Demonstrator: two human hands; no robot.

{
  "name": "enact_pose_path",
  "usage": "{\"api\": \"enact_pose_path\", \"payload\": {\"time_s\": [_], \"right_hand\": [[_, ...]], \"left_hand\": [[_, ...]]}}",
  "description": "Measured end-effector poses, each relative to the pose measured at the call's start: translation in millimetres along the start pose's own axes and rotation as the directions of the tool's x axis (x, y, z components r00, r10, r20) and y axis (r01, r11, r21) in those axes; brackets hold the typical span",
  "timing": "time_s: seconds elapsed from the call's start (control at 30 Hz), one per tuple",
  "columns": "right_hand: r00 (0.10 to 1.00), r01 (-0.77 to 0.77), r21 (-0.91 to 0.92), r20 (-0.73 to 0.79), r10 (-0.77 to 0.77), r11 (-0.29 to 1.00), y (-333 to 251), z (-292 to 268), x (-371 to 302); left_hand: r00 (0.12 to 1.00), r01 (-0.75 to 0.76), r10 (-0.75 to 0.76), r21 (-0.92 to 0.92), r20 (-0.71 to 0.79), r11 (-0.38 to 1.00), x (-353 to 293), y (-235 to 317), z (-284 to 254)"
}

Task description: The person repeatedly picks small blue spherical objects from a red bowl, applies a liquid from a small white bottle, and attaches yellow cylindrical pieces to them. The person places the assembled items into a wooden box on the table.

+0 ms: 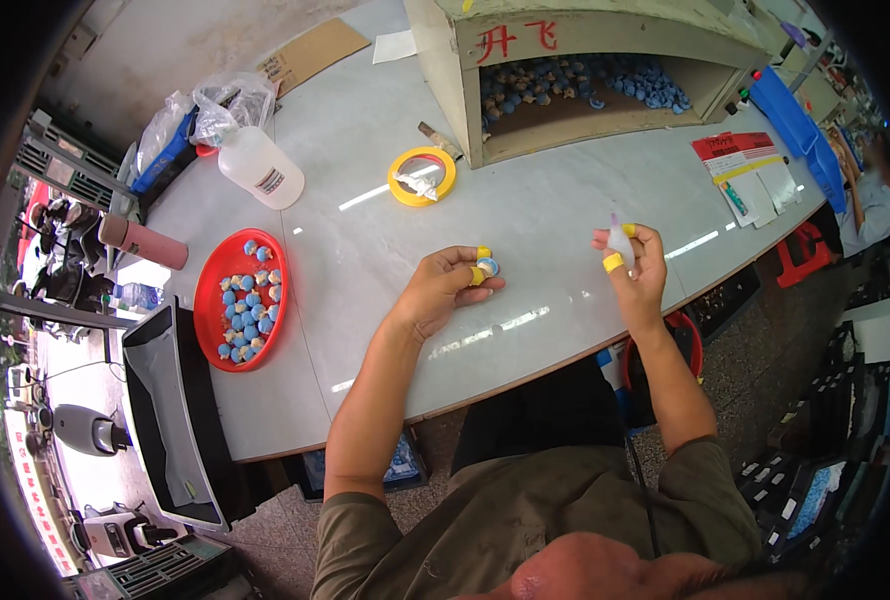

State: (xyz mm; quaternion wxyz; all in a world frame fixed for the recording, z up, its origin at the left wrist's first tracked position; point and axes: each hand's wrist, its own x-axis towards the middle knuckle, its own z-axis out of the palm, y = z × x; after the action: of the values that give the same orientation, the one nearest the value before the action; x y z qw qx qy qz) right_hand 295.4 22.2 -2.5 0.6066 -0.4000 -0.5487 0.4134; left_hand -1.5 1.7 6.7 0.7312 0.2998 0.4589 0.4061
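Observation:
My left hand (pixel 443 290) pinches a small blue and cream figure-like piece (pixel 490 267) between thumb and forefinger, above the middle of the grey table. Yellow tape wraps the tips of both digits. Over to the right, my right hand (pixel 642 275) is closed around a small translucent squeeze bottle (pixel 619 240), its thin purple tip pointing up. Thumb and forefinger of that hand wear yellow tape too. The bottle and the piece are well apart. Several similar blue and cream pieces (pixel 249 308) lie in a red oval tray (pixel 227 255) at the left.
A beige shelf box (pixel 450 75) full of blue pieces stands at the back. Before it lies a yellow ring (pixel 449 178) with crumpled white material. A white plastic bottle (pixel 262 168), a pink flask (pixel 145 243) and a black bin (pixel 170 415) are leftward; papers (pixel 750 175) lie right.

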Motion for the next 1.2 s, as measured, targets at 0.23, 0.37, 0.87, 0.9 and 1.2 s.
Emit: {"api": "enact_pose_path", "payload": {"time_s": [0.23, 0.37, 0.87, 0.9, 1.2], "right_hand": [[0.946, -0.156, -0.434, -0.324, 0.008, 0.887, 40.6, -161.6, 67.7], [0.869, -0.275, -0.681, -0.478, -0.128, 0.678, 57.6, -225.7, 85.0], [0.875, 0.35, -0.75, 0.048, -0.482, 0.561, 26.4, -60.3, 139.0], [0.885, 0.348, -0.748, 0.065, -0.461, 0.564, 35.3, -46.4, 164.7], [0.999, 0.024, -0.962, 0.029, 0.016, 0.272, 93.7, -9.9, 287.7]], "left_hand": [[1.0, -0.005, 0.006, 0.026, -0.021, 1.0, -2.9, 6.2, 10.8], [1.0, -0.027, 0.027, -0.003, -0.009, 1.0, 4.3, 0.6, 9.9], [0.998, -0.041, 0.037, -0.087, -0.046, 0.995, -2.1, 1.1, 3.4], [0.998, -0.045, 0.041, -0.094, -0.039, 0.995, -1.0, 0.6, 3.3], [0.999, -0.035, 0.031, -0.17, -0.025, 0.985, 2.4, -0.1, -1.1]]}}
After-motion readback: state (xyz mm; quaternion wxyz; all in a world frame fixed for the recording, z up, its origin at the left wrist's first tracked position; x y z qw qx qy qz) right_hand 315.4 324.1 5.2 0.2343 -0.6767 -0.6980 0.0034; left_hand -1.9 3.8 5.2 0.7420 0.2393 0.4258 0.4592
